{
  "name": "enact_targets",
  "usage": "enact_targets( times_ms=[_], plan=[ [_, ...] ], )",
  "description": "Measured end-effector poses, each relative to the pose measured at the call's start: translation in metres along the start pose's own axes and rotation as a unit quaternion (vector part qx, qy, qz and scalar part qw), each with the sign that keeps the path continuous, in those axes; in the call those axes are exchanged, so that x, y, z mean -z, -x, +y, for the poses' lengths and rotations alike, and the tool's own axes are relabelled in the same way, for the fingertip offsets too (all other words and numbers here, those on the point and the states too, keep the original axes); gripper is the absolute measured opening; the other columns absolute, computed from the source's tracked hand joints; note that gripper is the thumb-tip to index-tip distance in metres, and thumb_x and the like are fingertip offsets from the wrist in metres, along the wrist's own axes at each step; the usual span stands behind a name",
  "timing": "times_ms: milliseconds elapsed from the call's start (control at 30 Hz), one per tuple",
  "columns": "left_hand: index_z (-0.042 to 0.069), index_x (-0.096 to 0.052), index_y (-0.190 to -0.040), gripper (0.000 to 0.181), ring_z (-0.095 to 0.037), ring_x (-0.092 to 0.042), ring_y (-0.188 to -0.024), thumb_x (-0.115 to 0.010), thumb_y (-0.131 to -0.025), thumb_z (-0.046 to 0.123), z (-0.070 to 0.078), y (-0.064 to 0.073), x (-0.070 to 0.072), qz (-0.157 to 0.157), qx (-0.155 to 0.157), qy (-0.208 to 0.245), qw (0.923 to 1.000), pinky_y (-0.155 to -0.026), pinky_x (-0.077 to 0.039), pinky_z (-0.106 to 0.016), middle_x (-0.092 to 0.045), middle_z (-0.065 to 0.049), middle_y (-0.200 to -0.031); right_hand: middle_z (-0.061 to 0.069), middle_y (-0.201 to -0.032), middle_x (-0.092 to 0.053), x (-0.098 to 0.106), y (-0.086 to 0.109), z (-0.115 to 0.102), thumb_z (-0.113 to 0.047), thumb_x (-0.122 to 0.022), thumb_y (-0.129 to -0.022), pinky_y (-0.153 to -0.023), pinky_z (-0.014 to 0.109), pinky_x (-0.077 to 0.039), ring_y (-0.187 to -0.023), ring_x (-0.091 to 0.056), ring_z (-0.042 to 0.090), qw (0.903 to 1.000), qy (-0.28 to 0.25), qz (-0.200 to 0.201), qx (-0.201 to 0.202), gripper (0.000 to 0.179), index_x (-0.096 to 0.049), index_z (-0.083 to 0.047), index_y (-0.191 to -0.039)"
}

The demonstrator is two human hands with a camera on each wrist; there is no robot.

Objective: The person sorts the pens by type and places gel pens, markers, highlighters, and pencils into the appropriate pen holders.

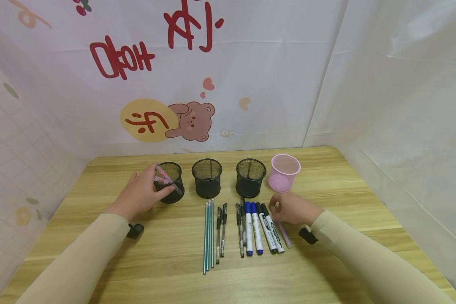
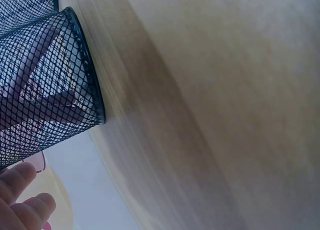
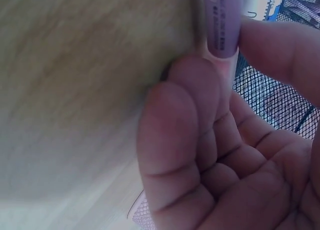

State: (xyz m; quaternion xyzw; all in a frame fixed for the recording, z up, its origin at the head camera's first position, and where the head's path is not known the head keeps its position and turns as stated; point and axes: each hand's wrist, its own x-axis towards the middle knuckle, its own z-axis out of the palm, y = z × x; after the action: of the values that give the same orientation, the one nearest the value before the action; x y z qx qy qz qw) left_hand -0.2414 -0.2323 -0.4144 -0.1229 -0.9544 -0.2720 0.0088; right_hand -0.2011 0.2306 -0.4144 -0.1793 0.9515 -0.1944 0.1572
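At the left end of the cup row, my left hand (image 1: 138, 192) is round a black mesh pen cup (image 1: 178, 179), thumb across its front and other fingers at the far side. Several pinkish pens (image 1: 163, 173) lean inside that cup; the left wrist view shows them through the mesh (image 2: 55, 97). My right hand (image 1: 294, 208) is at the right end of the row of pens, pinching a slim pinkish-purple pen (image 1: 284, 235) near its upper end. In the right wrist view thumb and fingertips meet at this pen (image 3: 223, 24), which has small dark print.
Two more black mesh cups (image 1: 207, 185) (image 1: 249, 185) and a pink one (image 1: 283, 177) stand along the back. In front lie green pencils (image 1: 209, 236), black gel pens (image 1: 218, 236), blue-capped markers (image 1: 248, 230) and black-capped markers (image 1: 267, 230). A printed cloth (image 1: 266, 63) hangs behind.
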Motion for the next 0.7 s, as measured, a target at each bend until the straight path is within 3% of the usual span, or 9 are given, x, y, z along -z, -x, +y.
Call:
enact_targets(
  times_ms=[367, 700],
  plan=[
    [0.015, -0.048, -0.126, 0.057, -0.028, -0.067, -0.129, -0.073, -0.095, 0.056, -0.0013, 0.0002, -0.0003, -0.001, 0.001, -0.001, 1.0, -0.124, -0.002, -0.078, -0.075, -0.004, -0.124, 0.004, -0.086, -0.071, 0.0023, 0.0001, -0.0001, -0.01, -0.081, -0.086, -0.061, 0.029, -0.054, -0.072, -0.063, 0.015, 0.9985, -0.054, 0.014, -0.004, 0.037, -0.066, -0.001, -0.119],
    [0.015, -0.048, -0.127, 0.057, -0.027, -0.068, -0.127, -0.073, -0.095, 0.055, 0.0011, 0.0008, 0.0003, 0.001, 0.0, -0.003, 1.0, -0.124, -0.003, -0.078, -0.075, -0.004, -0.123, 0.002, -0.083, -0.07, 0.0018, -0.0033, 0.0019, -0.011, -0.078, -0.09, -0.061, 0.03, -0.054, -0.071, -0.062, 0.015, 0.9976, -0.054, 0.04, 0.013, 0.033, -0.065, -0.003, -0.119]
  ],
)
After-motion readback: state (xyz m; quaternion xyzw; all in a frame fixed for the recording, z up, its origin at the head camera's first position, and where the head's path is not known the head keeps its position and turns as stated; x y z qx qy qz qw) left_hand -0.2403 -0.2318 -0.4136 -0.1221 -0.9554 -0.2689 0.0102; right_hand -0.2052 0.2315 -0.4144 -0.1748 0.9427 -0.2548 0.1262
